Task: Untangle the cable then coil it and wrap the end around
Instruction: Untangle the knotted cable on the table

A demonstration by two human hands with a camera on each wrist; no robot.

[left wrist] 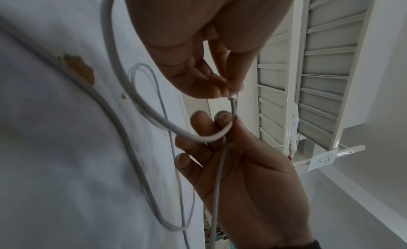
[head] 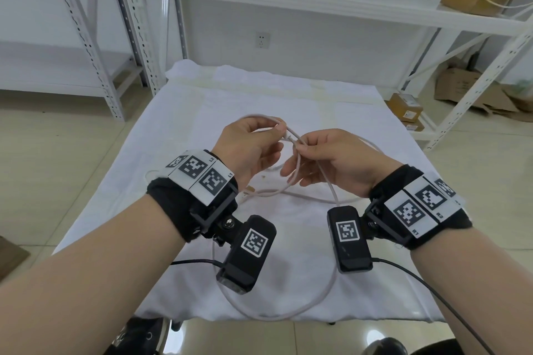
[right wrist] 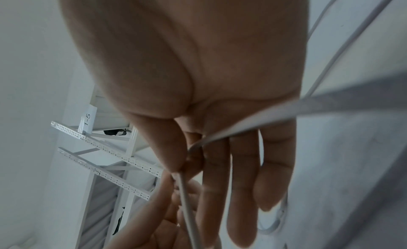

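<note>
A long white cable (head: 277,315) lies in loose loops on the white cloth (head: 173,130), one loop hanging past the table's near edge. Both hands are raised above the cloth's middle. My left hand (head: 281,131) pinches the cable's plug end between thumb and fingertips; the same pinch on the plug (left wrist: 233,97) shows in the left wrist view. Just right of it, my right hand (head: 297,147) pinches a strand between thumb and forefinger, the other fingers straight. The cable (right wrist: 187,200) runs from that pinch across the palm in the right wrist view.
White metal shelving (head: 317,0) stands behind the table and at both sides. Cardboard boxes (head: 405,108) sit on the floor and shelves at the right. Brown stains (left wrist: 79,68) mark the cloth. Black camera leads (head: 432,291) trail from both wrists.
</note>
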